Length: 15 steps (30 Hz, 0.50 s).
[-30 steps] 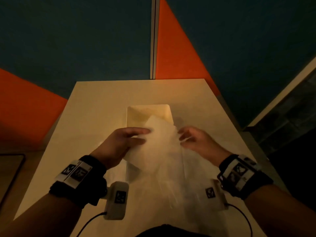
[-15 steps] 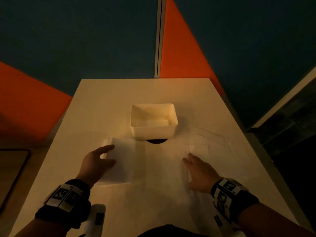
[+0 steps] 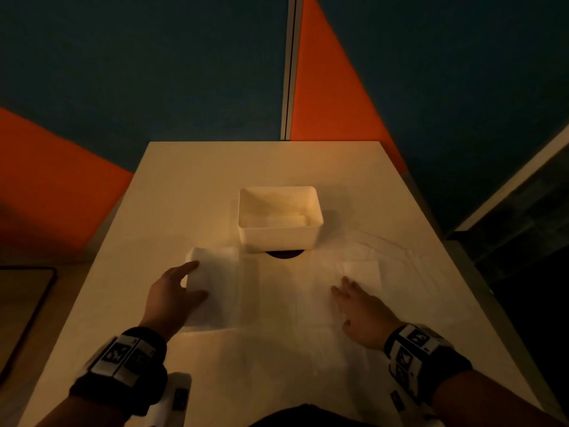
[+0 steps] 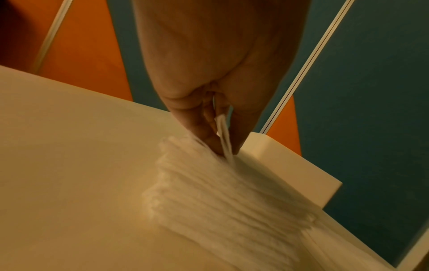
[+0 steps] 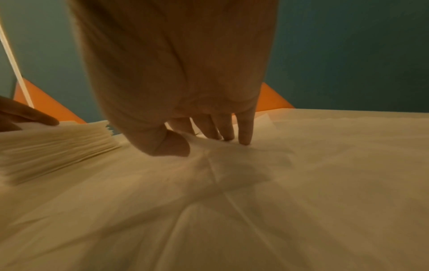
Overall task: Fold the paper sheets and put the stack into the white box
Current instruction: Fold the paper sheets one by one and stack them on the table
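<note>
Left hand nearest the folded stack, white box just beyond

Left hand point(image 3: 172, 295) pinches folded stack point(image 3: 215, 272) sheets just before the white box point(image 3: 278, 238); right hand point(image 3: 361, 309), fingers straight, presses spread sheet point(image 3: 277, 303)

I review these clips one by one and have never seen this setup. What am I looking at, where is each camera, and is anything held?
No robot: a person works bare-handed, with a camera on the head and one on each wrist. The head view shows a pale table, an open white plastic box and thin white paper sheets spread before it. The left hand pinches sheets off a stack of folded white paper. The right hand touches a sheet on its side, fingers mostly straight.
</note>
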### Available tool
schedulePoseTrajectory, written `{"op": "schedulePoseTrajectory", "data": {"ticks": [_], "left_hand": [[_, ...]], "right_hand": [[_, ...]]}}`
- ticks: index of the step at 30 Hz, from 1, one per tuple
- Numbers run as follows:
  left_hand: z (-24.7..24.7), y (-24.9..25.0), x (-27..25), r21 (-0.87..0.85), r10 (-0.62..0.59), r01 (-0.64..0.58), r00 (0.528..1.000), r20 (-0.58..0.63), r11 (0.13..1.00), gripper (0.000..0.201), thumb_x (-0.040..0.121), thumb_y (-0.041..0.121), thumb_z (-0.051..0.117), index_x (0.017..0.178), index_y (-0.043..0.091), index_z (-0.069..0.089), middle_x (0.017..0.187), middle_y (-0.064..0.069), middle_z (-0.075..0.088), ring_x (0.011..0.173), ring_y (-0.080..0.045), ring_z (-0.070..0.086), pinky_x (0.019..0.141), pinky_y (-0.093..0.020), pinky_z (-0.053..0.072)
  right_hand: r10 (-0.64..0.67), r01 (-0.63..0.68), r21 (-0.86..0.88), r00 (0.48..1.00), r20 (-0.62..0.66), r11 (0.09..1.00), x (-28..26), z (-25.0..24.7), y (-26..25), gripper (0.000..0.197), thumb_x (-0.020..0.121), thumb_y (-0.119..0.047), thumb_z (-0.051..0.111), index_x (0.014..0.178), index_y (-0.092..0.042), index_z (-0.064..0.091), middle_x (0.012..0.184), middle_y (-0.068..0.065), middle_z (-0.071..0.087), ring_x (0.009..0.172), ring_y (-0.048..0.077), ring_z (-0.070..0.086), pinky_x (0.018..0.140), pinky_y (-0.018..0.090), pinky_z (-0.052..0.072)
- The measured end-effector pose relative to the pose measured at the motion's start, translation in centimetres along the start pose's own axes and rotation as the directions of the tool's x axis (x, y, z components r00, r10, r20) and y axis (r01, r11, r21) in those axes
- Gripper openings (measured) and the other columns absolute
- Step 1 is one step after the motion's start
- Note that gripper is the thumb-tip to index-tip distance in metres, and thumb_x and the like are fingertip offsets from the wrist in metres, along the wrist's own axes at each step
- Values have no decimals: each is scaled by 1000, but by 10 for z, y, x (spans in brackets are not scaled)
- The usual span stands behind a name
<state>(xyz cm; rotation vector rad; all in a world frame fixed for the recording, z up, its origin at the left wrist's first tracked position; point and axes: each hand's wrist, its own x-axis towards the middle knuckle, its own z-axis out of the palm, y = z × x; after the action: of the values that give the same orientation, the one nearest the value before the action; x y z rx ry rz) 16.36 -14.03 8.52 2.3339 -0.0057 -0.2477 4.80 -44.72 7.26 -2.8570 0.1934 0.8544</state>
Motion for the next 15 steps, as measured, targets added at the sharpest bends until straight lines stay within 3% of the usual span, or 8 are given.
{"op": "schedulePoseTrajectory", "data": {"ticks": [2,4,6,8,10,12,13,15], "left_hand": [[1,-3,0,40,18,-18,1000,-6,999,58,75,7,74,129,15,56,130,-12,52,86,-21,54,82,-32,44],[3,-3,-1,133,33,-30,999,-22,991,58,73,10,76,128,15,57,137,-15,43,100,-28,50,89,-36,42],[5,2,-4,327,57,-39,997,-44,944,63,72,18,77,131,22,53,145,-16,29,122,-40,34,102,-47,36],[8,13,-8,460,145,-109,989,-42,881,69,70,24,77,133,27,50,147,-16,24,128,-43,24,105,-52,30],[11,29,-10,474,262,-228,965,-6,850,66,71,27,77,132,26,51,145,-14,32,128,-40,28,105,-50,30],[14,50,-12,337,336,-333,941,51,881,56,76,25,74,128,26,54,138,-7,45,122,-29,39,101,-41,35],[15,63,-13,178,338,-348,937,85,920,49,78,23,72,125,26,56,131,-2,51,116,-21,46,98,-35,40],[18,90,-16,-151,300,-274,933,197,950,38,82,19,70,118,24,61,116,7,59,104,-10,55,95,-29,46]], "right_hand": [[-4,5,31,1000,-10,999,-1,-1,1,65,96,-22,42,152,-23,8,159,7,-6,147,24,2,115,39,24],[-12,15,96,999,-39,995,-3,-2,2,57,98,-23,41,150,-23,19,160,7,2,147,22,8,115,37,24],[0,27,205,991,-130,978,-3,-2,7,45,99,-26,42,143,-19,39,154,9,27,141,22,28,111,31,31],[71,20,306,956,-286,952,-4,-6,13,35,98,-29,45,126,-11,60,130,9,59,117,21,55,95,28,43],[144,17,379,908,-393,925,-5,-16,17,31,97,-29,49,111,-9,68,109,8,69,100,23,64,83,30,47],[182,55,454,868,-462,889,-6,-29,19,27,96,-25,52,101,-6,71,95,10,71,91,27,65,79,34,49],[203,81,494,845,-495,866,-7,-37,20,25,95,-23,53,95,-5,71,89,11,71,86,28,65,78,37,50],[262,132,583,799,-541,801,-9,-55,18,27,93,-20,56,80,-1,69,74,14,67,74,29,62,72,38,50]]}}
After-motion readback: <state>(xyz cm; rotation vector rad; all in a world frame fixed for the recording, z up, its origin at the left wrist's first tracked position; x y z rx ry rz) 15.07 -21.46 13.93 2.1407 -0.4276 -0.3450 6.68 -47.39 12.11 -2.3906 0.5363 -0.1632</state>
